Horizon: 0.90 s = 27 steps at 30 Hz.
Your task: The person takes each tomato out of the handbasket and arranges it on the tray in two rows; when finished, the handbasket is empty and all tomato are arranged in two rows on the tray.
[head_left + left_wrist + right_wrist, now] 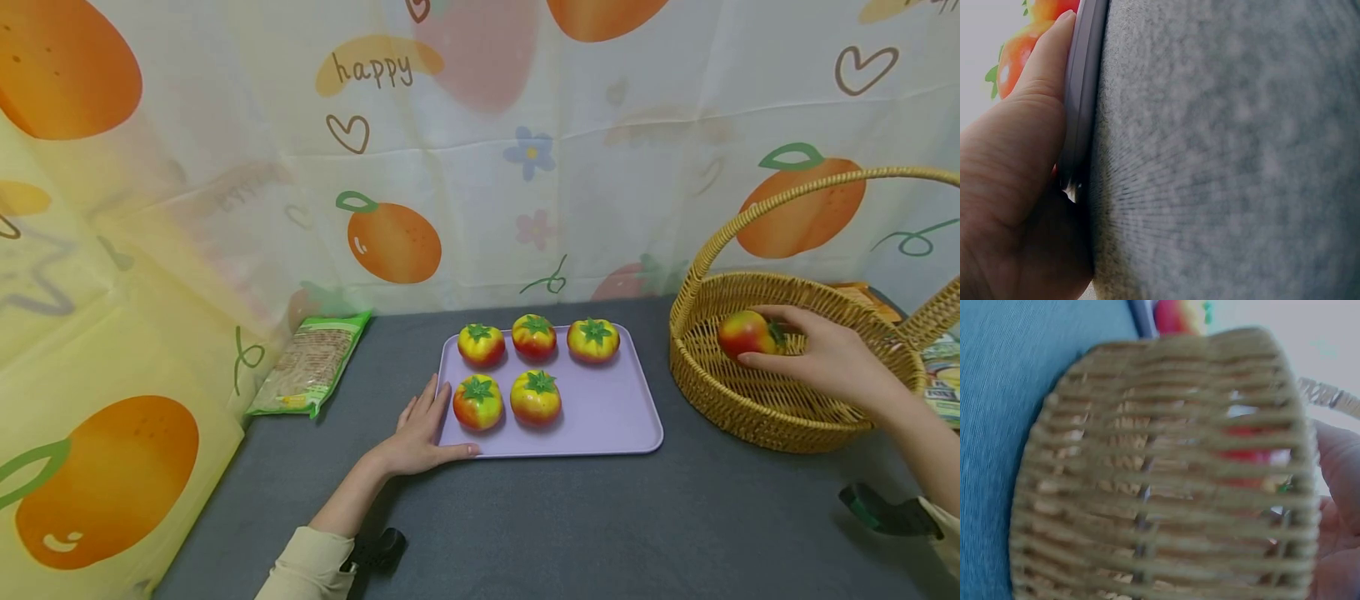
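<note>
My right hand grips a red-and-yellow tomato with a green leafy top, over the inside of the wicker basket. In the right wrist view the basket's woven side covers most of that tomato, and part of the hand appears at the right. Several similar tomatoes sit on the lilac tray, three in the back row and two in front. At the tray's front left corner rests my left hand, fingers straight along the left side, thumb on the front rim.
A green-edged packet of small brown pieces lies left of the tray. The basket's tall handle arches above it. Behind the basket is an orange item, and to its right a printed packet. Fruit-patterned cloth hangs behind the table.
</note>
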Motion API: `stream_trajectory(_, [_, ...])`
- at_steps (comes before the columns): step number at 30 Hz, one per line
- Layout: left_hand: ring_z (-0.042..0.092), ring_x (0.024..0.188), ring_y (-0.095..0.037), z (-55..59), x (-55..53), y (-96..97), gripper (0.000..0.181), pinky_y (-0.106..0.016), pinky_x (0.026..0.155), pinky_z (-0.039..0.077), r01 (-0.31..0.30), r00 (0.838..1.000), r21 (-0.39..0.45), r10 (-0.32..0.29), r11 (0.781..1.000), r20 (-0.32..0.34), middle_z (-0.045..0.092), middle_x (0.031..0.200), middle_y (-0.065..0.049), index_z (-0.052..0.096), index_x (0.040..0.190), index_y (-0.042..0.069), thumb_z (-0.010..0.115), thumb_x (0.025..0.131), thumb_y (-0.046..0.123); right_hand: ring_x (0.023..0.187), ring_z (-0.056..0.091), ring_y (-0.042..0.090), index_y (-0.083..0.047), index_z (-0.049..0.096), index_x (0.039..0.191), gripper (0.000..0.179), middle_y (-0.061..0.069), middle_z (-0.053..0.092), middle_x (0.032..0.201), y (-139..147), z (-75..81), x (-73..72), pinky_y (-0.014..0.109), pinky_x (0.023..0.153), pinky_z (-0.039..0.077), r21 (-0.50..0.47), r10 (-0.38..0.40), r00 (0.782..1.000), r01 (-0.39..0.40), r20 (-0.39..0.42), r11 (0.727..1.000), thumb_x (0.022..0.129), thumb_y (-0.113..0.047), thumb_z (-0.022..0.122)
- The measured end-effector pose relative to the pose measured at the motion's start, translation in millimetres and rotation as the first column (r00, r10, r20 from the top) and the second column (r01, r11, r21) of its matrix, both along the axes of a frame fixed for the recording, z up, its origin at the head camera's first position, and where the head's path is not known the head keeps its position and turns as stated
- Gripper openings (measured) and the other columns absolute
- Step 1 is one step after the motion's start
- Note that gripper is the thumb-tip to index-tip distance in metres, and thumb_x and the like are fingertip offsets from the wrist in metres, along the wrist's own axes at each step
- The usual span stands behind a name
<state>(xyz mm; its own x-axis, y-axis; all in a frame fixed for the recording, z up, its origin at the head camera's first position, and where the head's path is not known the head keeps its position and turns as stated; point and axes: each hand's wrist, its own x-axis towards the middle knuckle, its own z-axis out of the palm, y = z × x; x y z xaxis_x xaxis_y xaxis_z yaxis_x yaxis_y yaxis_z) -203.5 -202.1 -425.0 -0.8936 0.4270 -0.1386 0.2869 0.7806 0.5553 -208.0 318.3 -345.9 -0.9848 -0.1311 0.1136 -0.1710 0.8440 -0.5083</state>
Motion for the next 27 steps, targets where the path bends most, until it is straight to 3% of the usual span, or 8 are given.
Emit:
stream_trajectory(6, [-0.003,0.147,-0.038,0.4,0.2,0.2,0.112,-0.058,0.113,-0.003,0.000,1.000,-0.003,0.000,1.000,0.000,-0.010,0.161,-0.021,0.006,0.155,0.001,0.070,0.082,0.057,0.121,0.041,0.051,-0.006,0.043,0.143,0.080,0.034,0.047,0.133,-16,9.5,11.0,0.069,0.084,0.033,-0.023,-0.034,0.999,0.033,-0.014,0.999,0.083,-0.048,0.075])
stream_trajectory(15, [-0.002,0.147,-0.038,1.1,0.4,-0.1,0.111,-0.058,0.113,-0.002,0.004,1.000,0.005,-0.004,1.000,-0.006,-0.009,0.161,-0.021,0.007,0.155,0.000,0.070,0.083,0.055,0.119,0.047,0.047,-0.013,0.046,0.142,0.076,0.026,0.050,0.135,-38,24.0,29.3,0.066,0.082,0.038,-0.074,0.001,0.998,-0.005,-0.055,0.997,0.081,-0.044,0.078])
stream_trajectory(19, [-0.003,0.147,-0.038,1.2,0.5,-0.3,0.111,-0.058,0.113,-0.003,0.005,1.000,-0.002,-0.005,1.000,-0.002,-0.010,0.161,-0.021,0.006,0.155,0.001,0.069,0.083,0.056,0.114,0.053,0.043,-0.015,0.048,0.142,0.073,0.022,0.052,0.133,-47,26.9,35.5,0.041,0.079,0.051,-0.111,0.049,0.996,-0.057,-0.076,0.992,0.081,-0.038,0.080])
stream_trajectory(22, [-0.003,0.147,-0.039,1.4,0.5,0.1,0.110,-0.059,0.112,-0.003,0.007,1.000,0.003,-0.007,1.000,0.003,-0.009,0.161,-0.021,0.007,0.155,0.000,0.069,0.083,0.055,0.112,0.054,0.037,-0.017,0.050,0.141,0.070,0.017,0.054,0.132,-55,26.7,38.0,0.023,0.071,0.052,-0.137,0.090,0.992,-0.102,-0.089,0.985,0.080,-0.035,0.081])
stream_trajectory(24, [-0.002,0.147,-0.039,1.7,0.5,0.4,0.110,-0.059,0.112,-0.002,0.007,1.000,0.006,-0.007,1.000,0.003,-0.009,0.161,-0.022,0.008,0.155,0.000,0.070,0.083,0.055,0.113,0.054,0.034,-0.019,0.052,0.140,0.069,0.014,0.054,0.133,-61,26.3,39.1,0.021,0.073,0.051,-0.147,0.112,0.989,-0.126,-0.094,0.981,0.080,-0.035,0.082])
stream_trajectory(27, [-0.002,0.147,-0.040,2.0,0.6,0.4,0.109,-0.060,0.112,-0.002,0.005,1.000,0.013,-0.005,1.000,0.004,-0.008,0.161,-0.022,0.008,0.155,0.000,0.070,0.083,0.055,0.113,0.054,0.031,-0.021,0.052,0.139,0.067,0.011,0.055,0.133,-71,24.8,39.6,0.029,0.077,0.055,-0.164,0.150,0.984,-0.164,-0.095,0.973,0.080,-0.036,0.081])
